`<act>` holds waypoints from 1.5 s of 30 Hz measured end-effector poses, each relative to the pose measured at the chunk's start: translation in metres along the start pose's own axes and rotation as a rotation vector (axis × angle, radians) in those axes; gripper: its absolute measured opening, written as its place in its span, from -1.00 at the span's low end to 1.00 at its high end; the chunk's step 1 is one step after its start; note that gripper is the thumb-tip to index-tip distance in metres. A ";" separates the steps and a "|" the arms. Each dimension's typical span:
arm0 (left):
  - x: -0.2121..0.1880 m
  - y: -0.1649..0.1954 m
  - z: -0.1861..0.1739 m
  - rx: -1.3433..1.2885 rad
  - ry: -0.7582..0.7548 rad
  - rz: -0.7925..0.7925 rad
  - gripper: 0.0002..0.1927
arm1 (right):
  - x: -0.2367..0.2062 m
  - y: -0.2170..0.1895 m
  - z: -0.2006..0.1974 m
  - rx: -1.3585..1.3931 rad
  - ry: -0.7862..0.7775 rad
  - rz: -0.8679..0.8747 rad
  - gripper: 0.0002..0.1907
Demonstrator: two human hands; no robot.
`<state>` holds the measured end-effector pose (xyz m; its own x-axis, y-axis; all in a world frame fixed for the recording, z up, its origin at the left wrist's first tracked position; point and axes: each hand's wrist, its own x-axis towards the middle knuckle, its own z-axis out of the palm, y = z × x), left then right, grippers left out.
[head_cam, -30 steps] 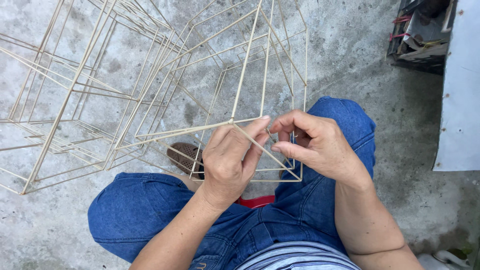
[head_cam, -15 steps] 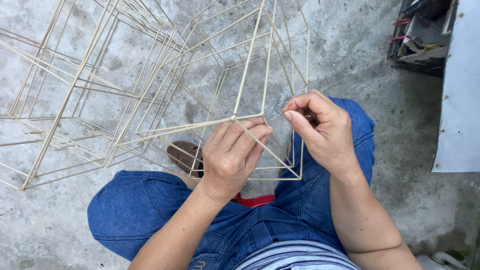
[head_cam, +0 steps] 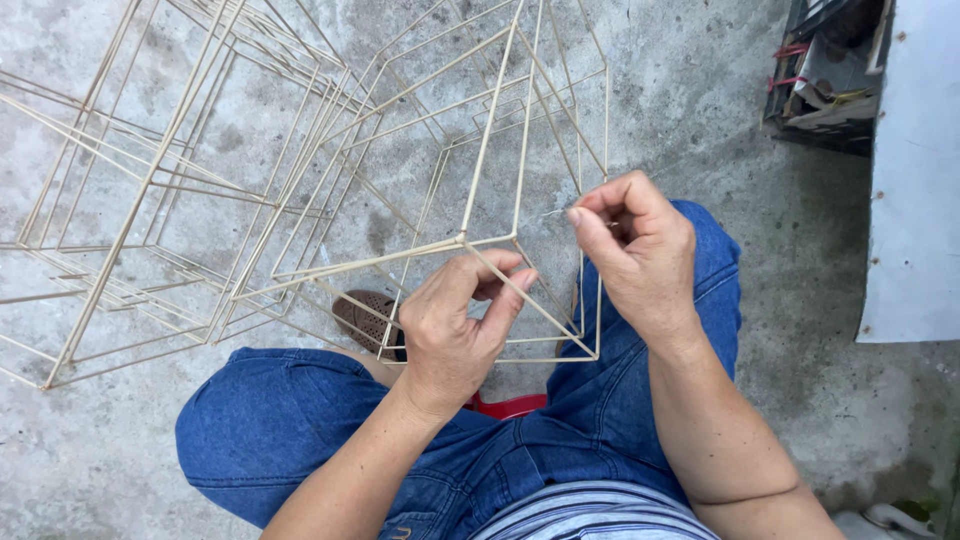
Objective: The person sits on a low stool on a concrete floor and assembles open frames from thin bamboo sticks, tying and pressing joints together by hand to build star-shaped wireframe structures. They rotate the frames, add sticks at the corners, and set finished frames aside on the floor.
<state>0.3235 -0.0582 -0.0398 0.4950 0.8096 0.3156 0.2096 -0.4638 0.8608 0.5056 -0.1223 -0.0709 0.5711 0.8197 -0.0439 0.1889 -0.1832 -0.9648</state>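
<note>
The left hand (head_cam: 455, 325) pinches a bamboo frame (head_cam: 500, 200) joint while the right hand (head_cam: 635, 245) grips a thin strand (head_cam: 553, 212).

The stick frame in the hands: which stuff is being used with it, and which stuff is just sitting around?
In use:
- stick frame, held at a joint by the left hand
- thin thread, pinched in the right hand

Just lying about:
- stacked stick frames on the concrete floor
- dark crate
- white board

Stacked pale stick frames (head_cam: 150, 200) lie far left on grey concrete floor (head_cam: 720, 200). Dark crate (head_cam: 820, 75), contents unclear, far right beside white sheet panel (head_cam: 915, 200).
</note>
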 end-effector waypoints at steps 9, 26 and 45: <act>0.007 0.006 -0.031 -0.026 -0.024 -0.025 -0.88 | 0.019 0.009 -0.036 0.829 0.022 0.138 -0.93; 0.065 -0.100 -0.127 0.763 -0.382 -0.557 -0.24 | 0.019 0.025 -0.069 0.911 -0.037 0.159 -0.85; 0.072 -0.152 -0.092 0.064 -0.507 -1.110 -0.32 | -0.001 0.063 -0.134 0.897 0.017 0.105 -0.83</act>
<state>0.2500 0.1040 -0.1113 0.2905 0.5520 -0.7816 0.7616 0.3611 0.5381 0.6242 -0.2076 -0.0965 0.5635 0.8130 -0.1467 -0.5550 0.2411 -0.7962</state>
